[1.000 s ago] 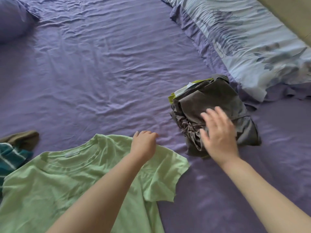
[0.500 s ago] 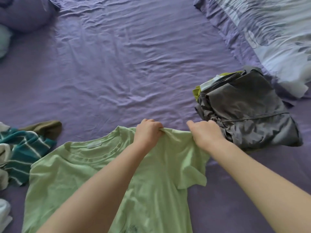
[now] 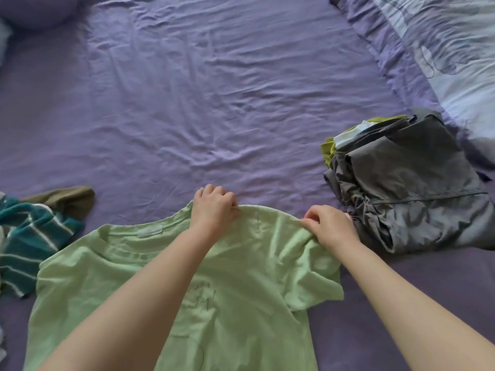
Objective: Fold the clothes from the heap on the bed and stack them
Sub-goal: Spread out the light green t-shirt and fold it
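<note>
Green T-shirt gripped at its shoulder seam on the bed.

We observe the left hand (image 3: 214, 207) and right hand (image 3: 330, 227), fingers curled, pinching the light green T-shirt (image 3: 241, 285) spread on the purple sheet (image 3: 214, 103); the folded stack (image 3: 407, 188), grey on top, sits just right, the unfolded heap (image 3: 32, 234) left.

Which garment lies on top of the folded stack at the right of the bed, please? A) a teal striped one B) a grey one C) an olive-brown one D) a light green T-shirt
B: the grey garment tops the stack, while both hands, the left hand and the right hand, grip the light green T-shirt in front.
</note>
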A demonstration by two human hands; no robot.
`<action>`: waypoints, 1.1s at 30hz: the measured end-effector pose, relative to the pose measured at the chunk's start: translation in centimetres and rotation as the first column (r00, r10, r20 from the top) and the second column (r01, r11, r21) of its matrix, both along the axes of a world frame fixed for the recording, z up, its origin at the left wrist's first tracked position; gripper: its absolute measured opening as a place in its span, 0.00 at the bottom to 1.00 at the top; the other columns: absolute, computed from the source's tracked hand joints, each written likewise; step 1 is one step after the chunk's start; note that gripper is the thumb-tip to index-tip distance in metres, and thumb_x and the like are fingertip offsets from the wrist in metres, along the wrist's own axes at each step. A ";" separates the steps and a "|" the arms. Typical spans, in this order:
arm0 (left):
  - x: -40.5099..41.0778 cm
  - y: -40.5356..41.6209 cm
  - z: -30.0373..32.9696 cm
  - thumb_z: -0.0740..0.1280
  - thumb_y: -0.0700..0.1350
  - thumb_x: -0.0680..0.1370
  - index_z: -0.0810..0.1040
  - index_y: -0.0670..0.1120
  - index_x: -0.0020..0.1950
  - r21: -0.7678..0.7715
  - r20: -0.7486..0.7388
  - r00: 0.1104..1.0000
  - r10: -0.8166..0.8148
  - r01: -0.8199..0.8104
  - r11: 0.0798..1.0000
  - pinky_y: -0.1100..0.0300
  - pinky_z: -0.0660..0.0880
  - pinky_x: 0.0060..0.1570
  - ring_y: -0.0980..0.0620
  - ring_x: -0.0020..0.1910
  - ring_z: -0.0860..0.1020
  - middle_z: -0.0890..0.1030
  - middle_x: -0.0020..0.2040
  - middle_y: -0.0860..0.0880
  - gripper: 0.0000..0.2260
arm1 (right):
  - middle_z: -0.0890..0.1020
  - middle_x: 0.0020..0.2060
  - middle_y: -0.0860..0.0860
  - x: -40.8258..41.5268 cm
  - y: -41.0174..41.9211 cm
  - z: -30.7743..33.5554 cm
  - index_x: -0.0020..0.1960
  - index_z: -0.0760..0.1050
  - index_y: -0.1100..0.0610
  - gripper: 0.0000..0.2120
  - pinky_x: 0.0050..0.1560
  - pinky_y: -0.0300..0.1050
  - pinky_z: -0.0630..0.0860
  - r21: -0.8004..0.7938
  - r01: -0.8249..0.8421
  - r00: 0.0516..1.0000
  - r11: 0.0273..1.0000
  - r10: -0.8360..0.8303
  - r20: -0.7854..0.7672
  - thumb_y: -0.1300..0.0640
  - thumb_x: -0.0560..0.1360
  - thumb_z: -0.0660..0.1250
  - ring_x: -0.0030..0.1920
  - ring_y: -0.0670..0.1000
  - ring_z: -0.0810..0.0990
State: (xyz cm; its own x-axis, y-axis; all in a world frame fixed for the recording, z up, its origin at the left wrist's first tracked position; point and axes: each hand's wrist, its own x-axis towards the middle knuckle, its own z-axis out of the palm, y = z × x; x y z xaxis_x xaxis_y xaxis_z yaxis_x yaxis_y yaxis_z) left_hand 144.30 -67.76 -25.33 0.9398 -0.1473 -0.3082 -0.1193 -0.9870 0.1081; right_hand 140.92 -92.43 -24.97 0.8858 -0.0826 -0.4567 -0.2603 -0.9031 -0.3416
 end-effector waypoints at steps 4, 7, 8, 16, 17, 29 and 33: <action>1.2 -0.3 0.1 0.65 0.52 0.78 0.79 0.51 0.54 -0.081 0.069 0.992 0.103 -0.097 0.992 0.54 0.60 0.57 0.45 0.59 0.69 0.76 0.55 0.48 0.09 | 0.77 0.46 0.57 -0.2 0.5 -0.5 0.48 0.77 0.59 0.08 0.47 0.52 0.71 0.102 0.229 0.950 0.968 -0.245 0.191 0.54 0.77 0.64 0.48 0.61 0.76; 0.2 -2.2 0.4 0.67 0.46 0.76 0.78 0.49 0.55 -0.064 0.102 0.985 0.139 -0.133 0.989 0.50 0.58 0.68 0.44 0.64 0.67 0.74 0.60 0.47 0.09 | 0.77 0.56 0.60 -2.4 1.7 -0.5 0.58 0.77 0.61 0.11 0.59 0.54 0.68 0.120 0.167 0.931 0.979 -0.197 0.306 0.61 0.77 0.64 0.57 0.62 0.74; -0.7 -3.1 0.6 0.70 0.43 0.73 0.79 0.47 0.54 -0.080 0.176 0.977 0.122 -0.109 0.991 0.47 0.62 0.67 0.42 0.62 0.70 0.75 0.59 0.45 0.10 | 0.76 0.59 0.61 -3.9 2.1 -0.4 0.60 0.76 0.63 0.13 0.62 0.54 0.66 0.126 0.150 0.909 0.981 -0.187 0.372 0.63 0.76 0.65 0.61 0.62 0.73; -10.7 -9.7 -1.1 0.62 0.53 0.77 0.81 0.53 0.60 -0.273 0.205 0.905 -0.371 0.418 0.867 0.50 0.76 0.58 0.47 0.61 0.78 0.80 0.61 0.50 0.14 | 0.78 0.56 0.59 -14.7 2.3 -1.1 0.62 0.72 0.63 0.19 0.58 0.58 0.73 0.392 0.622 0.658 0.677 -0.724 0.207 0.59 0.74 0.69 0.57 0.60 0.76; -11.0 -10.1 -1.1 0.56 0.56 0.78 0.79 0.54 0.63 -0.217 0.142 0.908 -0.394 0.417 0.883 0.46 0.74 0.61 0.47 0.65 0.75 0.78 0.65 0.51 0.19 | 0.79 0.55 0.59 -14.5 2.4 -1.1 0.62 0.72 0.63 0.19 0.58 0.57 0.73 0.400 0.648 0.650 0.648 -0.745 0.153 0.57 0.74 0.69 0.56 0.59 0.77; -12.8 -11.6 -2.6 0.32 0.75 0.69 0.32 0.59 0.74 -0.071 -0.087 0.947 -0.309 0.303 0.950 0.39 0.27 0.68 0.47 0.72 0.26 0.31 0.75 0.50 0.38 | 0.80 0.41 0.53 -13.9 -1.4 -0.8 0.52 0.73 0.58 0.08 0.36 0.43 0.63 0.417 0.605 0.671 0.678 -0.716 0.191 0.56 0.81 0.58 0.40 0.56 0.76; -13.8 -10.9 -2.0 0.28 0.74 0.68 0.31 0.58 0.74 -0.013 -0.102 0.968 -0.229 0.229 0.973 0.40 0.25 0.67 0.47 0.71 0.24 0.27 0.73 0.50 0.37 | 0.79 0.54 0.62 -13.8 -3.2 -0.8 0.60 0.74 0.64 0.12 0.48 0.49 0.66 0.280 0.551 0.725 0.786 -0.617 0.306 0.60 0.81 0.58 0.55 0.63 0.76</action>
State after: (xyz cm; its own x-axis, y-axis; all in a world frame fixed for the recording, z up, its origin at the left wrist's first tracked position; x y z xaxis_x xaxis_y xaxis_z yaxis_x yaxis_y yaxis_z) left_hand 130.50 -78.70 -27.33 0.8445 -0.3556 -0.4004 -0.3307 -0.9344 0.1322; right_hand 127.16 -95.68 -25.75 0.7855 -0.5957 -0.1679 -0.5453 -0.5378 -0.6430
